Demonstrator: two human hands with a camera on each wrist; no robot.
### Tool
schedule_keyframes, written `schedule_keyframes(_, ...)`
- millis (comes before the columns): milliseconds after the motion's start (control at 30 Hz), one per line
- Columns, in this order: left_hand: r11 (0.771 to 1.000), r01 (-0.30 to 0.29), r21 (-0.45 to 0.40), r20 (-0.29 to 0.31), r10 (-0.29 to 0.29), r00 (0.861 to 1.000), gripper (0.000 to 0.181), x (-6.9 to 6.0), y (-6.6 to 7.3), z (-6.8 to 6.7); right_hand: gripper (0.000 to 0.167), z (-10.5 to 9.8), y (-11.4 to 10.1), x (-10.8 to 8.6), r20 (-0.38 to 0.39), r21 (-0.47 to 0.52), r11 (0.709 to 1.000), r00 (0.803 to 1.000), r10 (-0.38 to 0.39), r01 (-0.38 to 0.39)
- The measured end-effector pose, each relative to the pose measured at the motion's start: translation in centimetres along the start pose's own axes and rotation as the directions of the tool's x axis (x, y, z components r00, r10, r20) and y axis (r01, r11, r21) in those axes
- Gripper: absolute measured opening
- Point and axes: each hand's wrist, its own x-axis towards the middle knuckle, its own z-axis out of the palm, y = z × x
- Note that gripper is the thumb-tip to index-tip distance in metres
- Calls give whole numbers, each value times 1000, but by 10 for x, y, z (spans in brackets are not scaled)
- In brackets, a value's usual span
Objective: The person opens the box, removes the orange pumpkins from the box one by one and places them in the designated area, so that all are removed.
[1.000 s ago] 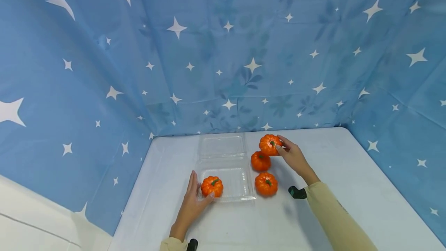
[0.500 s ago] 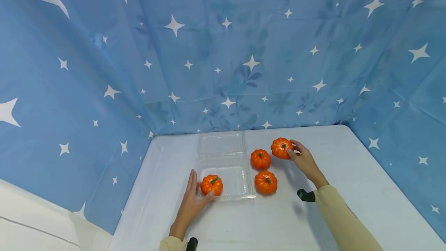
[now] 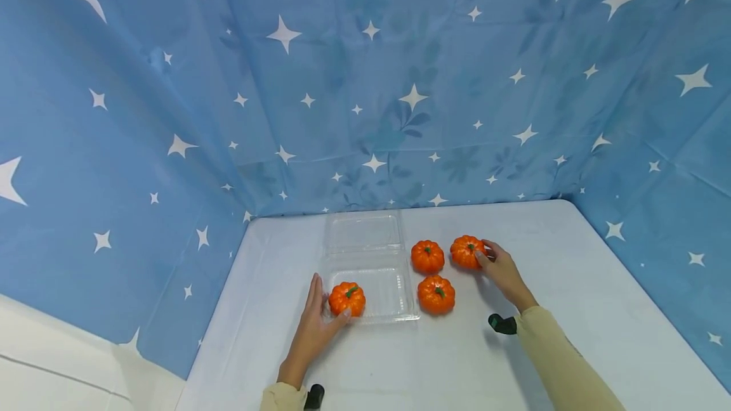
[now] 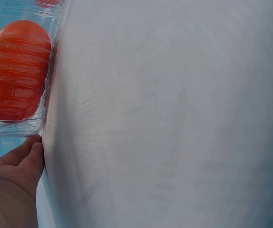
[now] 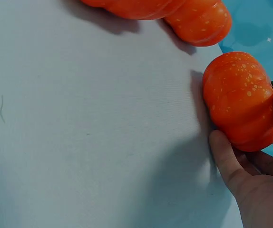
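Observation:
An orange pumpkin [image 3: 467,252] at the back right is gripped by my right hand [image 3: 505,276]; in the right wrist view the thumb lies near the stem of this pumpkin [image 5: 241,104], fingers around its side, low at the table. My left hand [image 3: 314,332] rests with straight fingers and spread thumb at the front left corner of a clear hinged container [image 3: 388,318]. In the left wrist view the fingertips touch the container [image 4: 32,128]. One pumpkin [image 3: 346,299] sits in its near half, at the left.
Two more pumpkins, one behind [image 3: 427,257] and one in front [image 3: 436,295], stand just right of the container. The container's lid [image 3: 364,233] lies folded back on the white table [image 3: 400,373]. Blue star-patterned curtains [image 3: 365,81] hang behind and at both sides.
My right hand has moved right and then lowered its pumpkin, which now sits apart from the other pumpkins. My left hand has stayed at the container.

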Motion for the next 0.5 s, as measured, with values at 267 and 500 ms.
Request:
schedule_keyframes(267, 1000, 8, -5, 2, -8, 1000, 114, -1, 1, 0, 67, 7, 5, 3, 10, 15, 999, 1000, 28, -28)
schedule_keyframes(500, 1000, 12, -22, 5, -12, 1000, 114, -2, 2, 0, 67, 13, 5, 4, 0, -10, 999, 999, 48, -48)
